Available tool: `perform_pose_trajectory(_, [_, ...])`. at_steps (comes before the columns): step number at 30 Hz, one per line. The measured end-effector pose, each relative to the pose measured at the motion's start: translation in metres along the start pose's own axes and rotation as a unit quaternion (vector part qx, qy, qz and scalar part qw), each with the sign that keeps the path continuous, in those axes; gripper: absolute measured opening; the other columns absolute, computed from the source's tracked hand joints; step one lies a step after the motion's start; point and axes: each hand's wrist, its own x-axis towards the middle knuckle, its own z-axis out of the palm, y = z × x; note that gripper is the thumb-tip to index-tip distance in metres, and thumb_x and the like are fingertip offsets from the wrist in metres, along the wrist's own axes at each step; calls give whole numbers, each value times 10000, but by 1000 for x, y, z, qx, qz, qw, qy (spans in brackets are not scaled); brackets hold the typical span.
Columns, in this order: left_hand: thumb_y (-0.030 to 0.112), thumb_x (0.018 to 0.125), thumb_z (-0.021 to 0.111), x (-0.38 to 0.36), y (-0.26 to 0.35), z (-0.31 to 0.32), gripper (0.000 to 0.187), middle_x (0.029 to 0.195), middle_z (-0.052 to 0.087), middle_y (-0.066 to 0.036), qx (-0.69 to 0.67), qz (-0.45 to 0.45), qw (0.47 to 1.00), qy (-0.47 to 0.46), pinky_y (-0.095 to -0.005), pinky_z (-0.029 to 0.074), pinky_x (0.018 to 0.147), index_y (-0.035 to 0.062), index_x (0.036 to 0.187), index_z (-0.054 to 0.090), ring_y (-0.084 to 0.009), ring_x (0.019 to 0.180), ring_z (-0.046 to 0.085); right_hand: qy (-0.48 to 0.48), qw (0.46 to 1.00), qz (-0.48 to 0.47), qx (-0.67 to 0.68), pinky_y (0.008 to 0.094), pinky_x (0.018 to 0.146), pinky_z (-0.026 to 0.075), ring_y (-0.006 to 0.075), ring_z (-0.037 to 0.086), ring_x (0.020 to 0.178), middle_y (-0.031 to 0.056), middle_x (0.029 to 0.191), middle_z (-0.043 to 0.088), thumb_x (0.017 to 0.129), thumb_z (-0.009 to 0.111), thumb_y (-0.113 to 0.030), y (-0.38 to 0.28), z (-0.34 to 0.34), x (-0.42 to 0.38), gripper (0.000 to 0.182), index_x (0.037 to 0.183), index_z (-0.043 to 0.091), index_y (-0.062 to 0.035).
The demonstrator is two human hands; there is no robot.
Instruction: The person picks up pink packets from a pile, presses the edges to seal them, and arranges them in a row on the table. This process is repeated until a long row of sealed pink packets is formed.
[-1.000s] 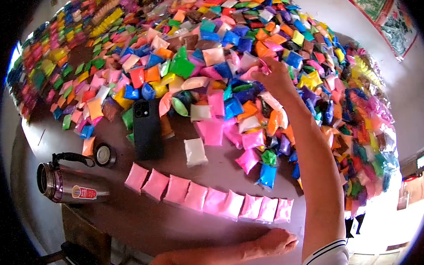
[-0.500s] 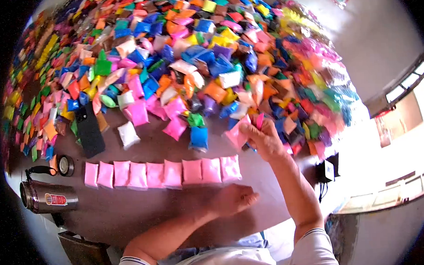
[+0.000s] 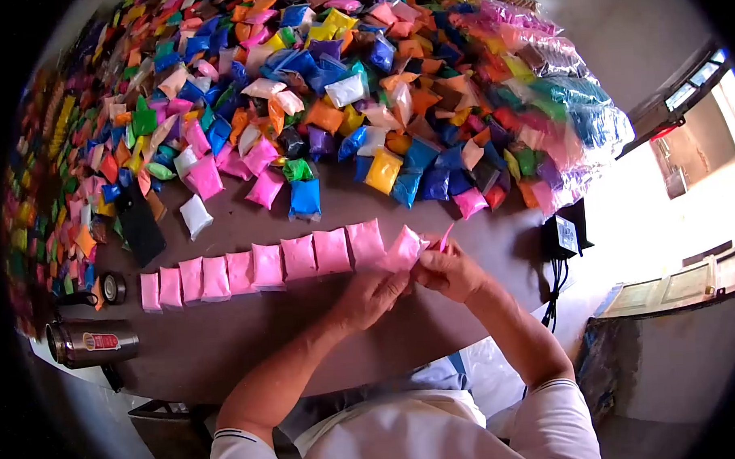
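A row of several light pink packets (image 3: 268, 267) lies side by side on the brown table (image 3: 306, 337). Just past the right end of the row, one more light pink packet (image 3: 404, 249) is between my hands. My right hand (image 3: 450, 271) pinches its right edge, with a thin bright pink strip (image 3: 446, 236) standing up at the fingers. My left hand (image 3: 375, 295) is at the packet's lower left, its fingers close together; whether they grip the packet is hard to make out.
A big heap of coloured packets (image 3: 321, 69) covers the far side. At left are a black phone (image 3: 141, 225), a round lid (image 3: 113, 288) and a steel flask (image 3: 96, 342). A black box with cables (image 3: 564, 236) sits at the right edge.
My right hand has brought the pink packet down and left, toward the row's end. My left hand has moved up to meet it. The camera view has shifted.
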Motion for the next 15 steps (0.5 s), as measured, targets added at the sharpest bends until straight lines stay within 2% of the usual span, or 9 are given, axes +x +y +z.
perform_pose_trajectory(1, [388, 971, 488, -1, 2, -2, 372, 703, 535, 5, 2, -2, 1000, -2, -230, 396, 510, 49, 847, 578, -69, 582, 477, 1, 1000, -1, 3, 188, 473, 349, 60, 520, 563, -30, 717, 613, 854, 690, -223, 4, 3, -3, 165, 882, 659, -63])
perform_pose_trajectory(3, [415, 967, 485, -2, 8, -4, 398, 696, 535, 5, 2, -56, 997, -45, -224, 391, 503, 44, 864, 585, -66, 590, 485, 24, 996, -20, -89, 191, 474, 353, 60, 524, 557, -25, 706, 617, 860, 686, -220, 9, 12, -8, 157, 871, 667, -64])
perform_pose_trajectory(5, [420, 969, 478, -3, 5, -6, 405, 698, 537, 4, 8, -49, 997, -53, -219, 388, 494, 42, 872, 588, -64, 583, 487, 39, 996, -31, -67, 198, 462, 317, 53, 484, 532, -27, 655, 590, 873, 672, -212, 8, 19, -10, 148, 838, 672, -67])
perform_pose_trajectory(7, [424, 970, 471, -5, 5, -9, 412, 699, 539, 4, 15, -43, 997, -60, -214, 385, 486, 41, 881, 590, -63, 576, 489, 64, 988, -65, -125, 212, 459, 292, 45, 447, 517, -32, 626, 567, 873, 675, -225, 11, 14, -8, 169, 808, 672, -70])
perform_pose_trajectory(9, [423, 973, 464, -4, 8, -13, 413, 690, 535, 5, -30, -79, 995, -43, -208, 377, 468, 40, 892, 594, -62, 560, 491, 51, 986, -79, -136, 216, 458, 279, 41, 430, 515, -37, 622, 555, 874, 675, -231, 17, 4, -6, 175, 802, 671, -71])
perform_pose_trajectory(15, [409, 979, 458, -3, 29, -6, 411, 671, 536, -2, -42, -52, 998, -16, -211, 378, 460, 27, 900, 588, -71, 543, 496, 49, 974, -106, -196, 220, 461, 269, 29, 421, 526, -56, 621, 533, 885, 664, -243, 16, 4, -9, 202, 786, 673, -68])
